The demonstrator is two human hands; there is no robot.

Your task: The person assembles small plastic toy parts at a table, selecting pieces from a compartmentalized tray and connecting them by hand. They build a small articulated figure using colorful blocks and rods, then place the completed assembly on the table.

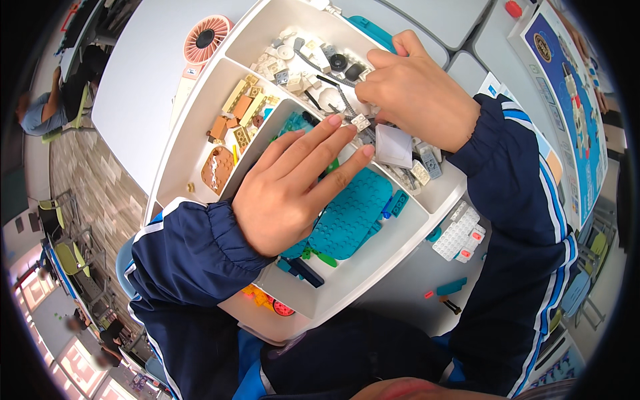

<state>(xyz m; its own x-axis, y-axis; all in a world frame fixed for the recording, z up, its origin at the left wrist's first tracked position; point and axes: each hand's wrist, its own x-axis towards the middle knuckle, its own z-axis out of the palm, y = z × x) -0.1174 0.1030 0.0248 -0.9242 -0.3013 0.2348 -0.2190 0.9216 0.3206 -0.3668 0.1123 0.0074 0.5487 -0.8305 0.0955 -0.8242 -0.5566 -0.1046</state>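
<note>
My left hand (287, 190) lies with its fingers stretched and slightly apart over the teal bricks. Its fingertips reach across the divider to a small light grey brick (360, 122) among the white and grey pieces. My right hand (420, 93) is at the right side of that compartment, its fingers curled down into the pile. What those fingers hold, if anything, is hidden. Below it sits a smooth white block (393, 145). Black wheels (339, 63) lie near its fingertips. A large teal studded plate (353, 213) rests in the compartment under my left hand.
The white divided tray (373, 283) also holds tan and brown bricks (241, 110) at left and orange pieces (260, 297) at the near corner. A white brick assembly (460, 231) lies right of it. A pink fan (207, 39) and a blue picture box (567, 100) stand beyond.
</note>
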